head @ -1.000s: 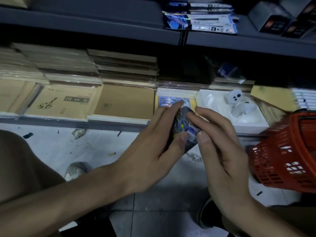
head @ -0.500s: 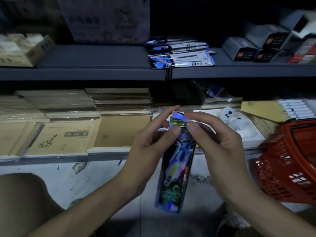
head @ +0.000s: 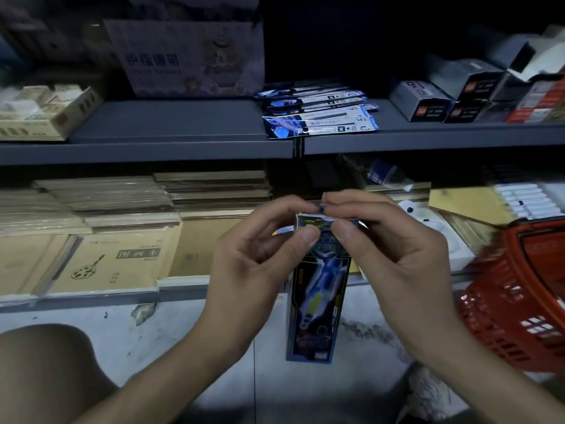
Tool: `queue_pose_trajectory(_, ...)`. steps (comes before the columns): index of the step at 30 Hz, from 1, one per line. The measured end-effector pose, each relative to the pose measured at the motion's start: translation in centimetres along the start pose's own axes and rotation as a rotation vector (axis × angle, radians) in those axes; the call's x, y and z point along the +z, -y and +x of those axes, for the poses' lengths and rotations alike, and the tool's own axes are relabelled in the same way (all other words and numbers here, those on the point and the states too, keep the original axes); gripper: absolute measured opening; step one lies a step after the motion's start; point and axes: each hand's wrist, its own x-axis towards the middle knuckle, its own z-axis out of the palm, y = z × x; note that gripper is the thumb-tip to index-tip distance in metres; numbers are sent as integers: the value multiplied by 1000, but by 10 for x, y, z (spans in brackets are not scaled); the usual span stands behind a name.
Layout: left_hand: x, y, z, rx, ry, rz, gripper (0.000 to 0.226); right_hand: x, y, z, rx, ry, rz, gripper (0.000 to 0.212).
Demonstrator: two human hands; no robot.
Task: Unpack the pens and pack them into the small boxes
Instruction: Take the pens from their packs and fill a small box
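1. The left hand (head: 253, 255) is up at the top of the pen pack (head: 318, 295); thumb and forefinger are curled in and pinch its upper left corner, with the other fingers loosely bent behind
2. The right hand (head: 397, 255) is set the same way on the other side; thumb and forefinger nip the upper right corner, and the fingertips of the two hands nearly meet
3. The pen pack hangs upright between both hands, in front of the lower shelf's edge, its bottom end over the grey floor (head: 189, 325); whether the top is torn open, I cannot tell
4. On the upper shelf (head: 171, 130) lies a fanned pile of similar packs (head: 318, 114); just right of them sits a row of small dark boxes (head: 443, 99)
5. Down below, brown sketchbooks (head: 116, 264) are stacked at the left; a red basket (head: 519, 301) sits at the right edge, near the right wrist
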Motion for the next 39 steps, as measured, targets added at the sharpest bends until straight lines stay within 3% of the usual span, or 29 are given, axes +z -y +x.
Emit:
queue_pose_trajectory(5, 2, -1, 3, 15, 6, 8, 22, 4, 0, -1, 12, 5, 89, 28)
queue_pose_trajectory(14, 1, 4, 7, 41, 0, 93, 16, -2, -3, 8, 84, 60, 110, 18)
queue_pose_trajectory(20, 6, 3, 17, -64, -113, 65, 19, -6, 4, 15, 217, 73, 150, 50)
queue_pose_trajectory(27, 16, -6, 36, -123, -282, -162, 32, -16, -12, 13, 436, 153, -99, 74)
queue_pose_trajectory(31, 18, -13, 40, -152, -350, -329, 40, -36, -17, 11, 556, 264, -262, 68)
queue_pose_trajectory(34, 23, -18, 41, -198, -362, -359, 42, -59, -11, 16, 605, 232, -155, 56)
queue_pose_trajectory(39, 27, -24, 44, -260, -279, -181, 34, -93, -1, 25, 587, 78, 144, 68)
